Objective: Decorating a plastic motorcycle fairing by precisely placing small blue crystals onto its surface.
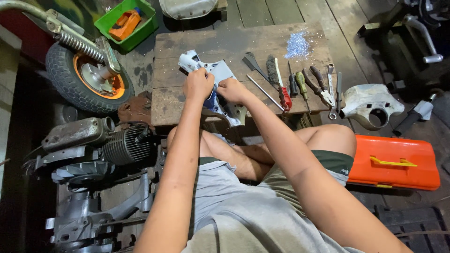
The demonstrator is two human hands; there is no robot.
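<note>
A pale grey-blue metal scooter part [220, 75] with a blue patch lies on a low wooden bench [197, 44] in front of me. My left hand [198, 84] is closed on its upper left side. My right hand [233, 90] grips its middle right edge, close beside the left. The lower end of the part hangs over the bench's near edge, above my crossed legs.
A wire brush [277, 77], screwdrivers [300, 84], pliers [321, 86] and spanners lie on the bench's right half, near blue shavings [297, 46]. An orange toolbox [393, 161], a white housing [370, 105], a scooter wheel [86, 77], an engine [101, 143] and a green bin [125, 22] surround me.
</note>
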